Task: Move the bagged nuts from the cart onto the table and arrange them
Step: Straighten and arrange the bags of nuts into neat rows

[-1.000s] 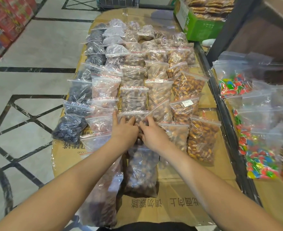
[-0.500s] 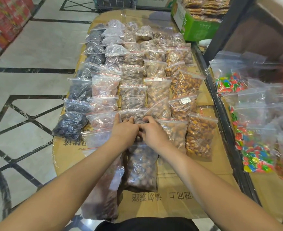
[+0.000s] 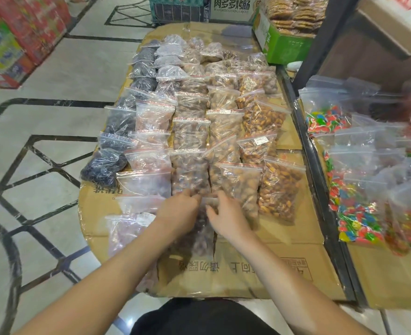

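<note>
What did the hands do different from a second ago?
Both hands slid back toward the person, bringing the top edge of the nearest middle bag of nuts with them. The left hand and right hand still pinch that edge together. The other rows of bags, the cardboard-covered table and the candy bags at the right look unchanged.

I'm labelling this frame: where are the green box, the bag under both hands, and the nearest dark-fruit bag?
green box point(image 3: 284, 50), head view, front wall.
bag under both hands point(image 3: 205, 235), head view, lower body.
nearest dark-fruit bag point(image 3: 101, 168), head view, middle.
</note>
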Demonstrator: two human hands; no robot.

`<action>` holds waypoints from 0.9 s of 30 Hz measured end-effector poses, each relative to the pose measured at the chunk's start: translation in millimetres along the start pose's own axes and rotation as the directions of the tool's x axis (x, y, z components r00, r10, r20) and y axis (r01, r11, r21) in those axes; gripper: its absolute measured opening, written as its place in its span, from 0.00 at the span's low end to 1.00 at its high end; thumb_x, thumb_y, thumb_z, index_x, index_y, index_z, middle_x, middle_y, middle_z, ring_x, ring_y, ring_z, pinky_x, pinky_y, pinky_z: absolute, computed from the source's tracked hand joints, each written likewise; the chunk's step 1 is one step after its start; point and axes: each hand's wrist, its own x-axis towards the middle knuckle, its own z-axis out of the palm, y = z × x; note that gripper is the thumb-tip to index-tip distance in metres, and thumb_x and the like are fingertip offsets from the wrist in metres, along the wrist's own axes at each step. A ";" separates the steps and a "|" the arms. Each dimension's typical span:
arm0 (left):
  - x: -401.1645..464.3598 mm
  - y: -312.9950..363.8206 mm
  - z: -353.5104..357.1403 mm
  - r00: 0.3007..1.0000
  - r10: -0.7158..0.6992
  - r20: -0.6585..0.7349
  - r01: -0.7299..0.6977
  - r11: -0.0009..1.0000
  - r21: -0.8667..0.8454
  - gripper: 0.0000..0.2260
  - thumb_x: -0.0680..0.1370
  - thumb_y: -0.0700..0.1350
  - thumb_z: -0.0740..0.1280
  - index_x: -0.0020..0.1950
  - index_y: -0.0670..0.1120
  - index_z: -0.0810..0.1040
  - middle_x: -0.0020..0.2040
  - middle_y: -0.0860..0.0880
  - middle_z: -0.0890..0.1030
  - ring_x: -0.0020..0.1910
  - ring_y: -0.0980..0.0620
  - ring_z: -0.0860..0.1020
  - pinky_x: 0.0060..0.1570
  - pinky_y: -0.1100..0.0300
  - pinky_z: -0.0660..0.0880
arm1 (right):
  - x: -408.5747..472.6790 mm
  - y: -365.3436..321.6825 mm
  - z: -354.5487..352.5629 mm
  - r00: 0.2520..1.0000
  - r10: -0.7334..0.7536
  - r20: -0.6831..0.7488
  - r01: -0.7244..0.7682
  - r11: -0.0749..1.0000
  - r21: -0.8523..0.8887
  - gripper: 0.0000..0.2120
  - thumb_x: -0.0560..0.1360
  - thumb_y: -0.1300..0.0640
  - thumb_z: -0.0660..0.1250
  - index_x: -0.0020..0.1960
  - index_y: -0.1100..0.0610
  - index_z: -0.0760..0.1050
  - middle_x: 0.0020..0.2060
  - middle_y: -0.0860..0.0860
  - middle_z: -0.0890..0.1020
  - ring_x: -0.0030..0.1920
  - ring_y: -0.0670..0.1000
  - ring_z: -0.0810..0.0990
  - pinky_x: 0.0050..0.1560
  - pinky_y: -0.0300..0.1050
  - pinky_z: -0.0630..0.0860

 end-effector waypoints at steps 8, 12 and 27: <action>-7.6 3.8 23.1 0.983 -0.165 0.077 0.180 0.945 -0.273 0.18 0.79 0.40 0.64 0.68 0.45 0.67 0.68 0.37 0.71 0.59 0.36 0.79 0.54 0.46 0.77 | -0.1 -10.7 10.4 0.988 0.057 0.141 -0.092 0.963 0.253 0.28 0.77 0.57 0.73 0.74 0.50 0.67 0.68 0.53 0.76 0.66 0.55 0.77 0.62 0.49 0.77; -23.5 3.6 26.1 0.982 -0.156 -0.110 0.101 0.912 -0.399 0.18 0.77 0.37 0.63 0.67 0.45 0.72 0.69 0.43 0.68 0.58 0.39 0.77 0.51 0.45 0.79 | -2.9 -11.8 18.4 0.999 -0.028 0.024 0.019 0.940 0.340 0.22 0.77 0.60 0.73 0.67 0.47 0.72 0.64 0.50 0.76 0.64 0.52 0.75 0.64 0.50 0.75; -16.0 12.4 17.3 0.939 -0.102 0.329 0.107 0.994 0.002 0.41 0.82 0.37 0.61 0.81 0.45 0.30 0.79 0.39 0.27 0.79 0.29 0.38 0.77 0.36 0.57 | -11.8 -2.7 31.8 0.986 0.024 0.166 -0.085 0.925 0.371 0.41 0.79 0.59 0.71 0.84 0.44 0.52 0.81 0.52 0.64 0.79 0.56 0.64 0.75 0.54 0.69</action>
